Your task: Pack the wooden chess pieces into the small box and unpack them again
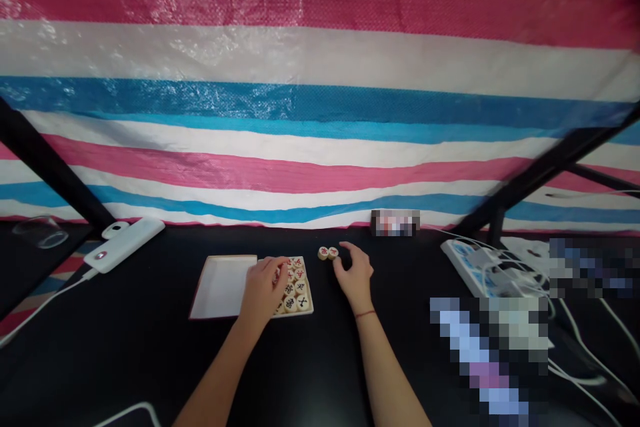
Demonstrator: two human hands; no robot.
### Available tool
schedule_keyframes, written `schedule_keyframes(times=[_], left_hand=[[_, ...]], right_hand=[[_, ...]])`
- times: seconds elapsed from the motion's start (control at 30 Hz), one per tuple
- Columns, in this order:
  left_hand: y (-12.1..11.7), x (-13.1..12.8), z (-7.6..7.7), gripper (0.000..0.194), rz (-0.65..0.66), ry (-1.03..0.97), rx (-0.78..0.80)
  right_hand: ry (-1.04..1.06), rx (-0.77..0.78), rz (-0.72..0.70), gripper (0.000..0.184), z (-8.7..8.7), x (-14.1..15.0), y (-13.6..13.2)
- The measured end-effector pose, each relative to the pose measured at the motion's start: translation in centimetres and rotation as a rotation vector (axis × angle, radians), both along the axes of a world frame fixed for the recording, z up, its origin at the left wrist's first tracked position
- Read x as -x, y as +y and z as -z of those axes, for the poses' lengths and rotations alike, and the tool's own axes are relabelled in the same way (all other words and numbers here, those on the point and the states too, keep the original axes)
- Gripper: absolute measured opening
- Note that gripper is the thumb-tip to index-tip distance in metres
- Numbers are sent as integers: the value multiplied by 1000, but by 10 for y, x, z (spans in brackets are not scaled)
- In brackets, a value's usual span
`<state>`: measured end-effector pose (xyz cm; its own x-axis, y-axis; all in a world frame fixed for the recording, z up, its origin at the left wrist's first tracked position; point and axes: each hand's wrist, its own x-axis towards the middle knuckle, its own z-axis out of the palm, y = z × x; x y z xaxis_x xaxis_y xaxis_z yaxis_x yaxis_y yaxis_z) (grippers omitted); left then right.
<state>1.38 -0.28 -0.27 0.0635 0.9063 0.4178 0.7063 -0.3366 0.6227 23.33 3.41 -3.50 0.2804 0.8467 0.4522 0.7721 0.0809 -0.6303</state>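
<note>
Round Chinese chess pieces (301,287) with red or black characters lie in rows in a shallow white box (308,311). Its lid or open flap (220,287), pale inside with a dark red edge, rests flat to the left. My left hand (263,285) covers the box's left part, its fingers curled down around a piece among the others; the palm hides some of them. On the black table to the right of the box, two red-marked pieces (323,253) sit side by side. My right hand (356,273) is beside them, thumb and fingers apart, thumb close to the right-hand piece.
A white power bank-like device (125,245) with a cable lies at the back left, near a clear glass (47,233). At right are a power strip (465,267) and tangled white cables. A blurred small box (395,223) stands at the back before a striped sheet (320,177).
</note>
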Motion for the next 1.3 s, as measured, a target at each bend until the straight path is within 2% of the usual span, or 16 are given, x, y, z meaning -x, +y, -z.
schedule_keyframes(times=[0.1, 0.17, 0.27, 0.5, 0.73, 0.93, 1.0, 1.07, 1.17, 1.23, 1.3], left_hand=[[0, 3, -2, 25, -210, 219, 38], [1, 3, -4, 26, -302, 342, 80], [5, 0, -5, 30, -345, 436, 140], [12, -11, -1, 35, -322, 444, 187], [7, -21, -1, 30, -269, 470, 153], [8, -22, 0, 20, -240, 378, 142], [9, -20, -1, 16, -245, 349, 132], [9, -18, -4, 16, -251, 303, 91], [6, -16, -8, 17, -217, 209, 15], [3, -16, -9, 17, -167, 150, -8], [0, -17, -8, 17, -121, 84, -16]], right_hand=[[108, -53, -63, 27, -8, 14, -8], [187, 34, -162, 29, -11, 28, -14], [222, 164, -218, 31, -12, 49, -21], [243, 218, -230, 26, -14, 61, -26], [269, 209, -243, 25, -17, 62, -27], [331, 207, -264, 24, -13, 61, -25], [390, 162, -269, 26, -12, 59, -23], [383, 47, -299, 25, -12, 56, -22], [188, -114, -429, 30, -17, 55, -24], [79, -157, -513, 33, -21, 57, -26], [45, -191, -547, 27, -23, 61, -29]])
